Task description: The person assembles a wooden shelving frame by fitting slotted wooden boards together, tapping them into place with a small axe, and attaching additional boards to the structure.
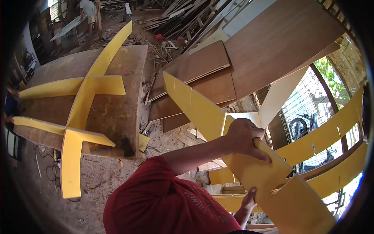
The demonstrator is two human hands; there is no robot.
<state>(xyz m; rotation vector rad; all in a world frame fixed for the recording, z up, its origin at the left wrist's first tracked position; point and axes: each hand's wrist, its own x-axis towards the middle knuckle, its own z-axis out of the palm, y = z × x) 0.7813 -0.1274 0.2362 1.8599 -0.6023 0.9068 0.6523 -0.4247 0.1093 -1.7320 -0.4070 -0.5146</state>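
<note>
My left hand (246,137) is closed over the upper edge of a long yellow board (200,111), its thumb pressed on the near face. Lower down, my right hand (249,199) grips the same board's lower edge; its thumb shows and the other fingers are hidden behind the board. Narrow slits are cut into the board, which is held tilted from upper left to lower right. Close to its lower part is another wide yellow piece (298,204); I cannot tell whether they are joined. More slotted yellow boards (321,134) stand behind, on the right.
On the left, crossed yellow boards (80,101) stand on a worn wooden table (113,113). A person in dark blue (11,103) is at its far left end. Brown panels (269,43) lean at the back. Scrap wood (167,48) litters the floor. Another person (89,11) stands farther off.
</note>
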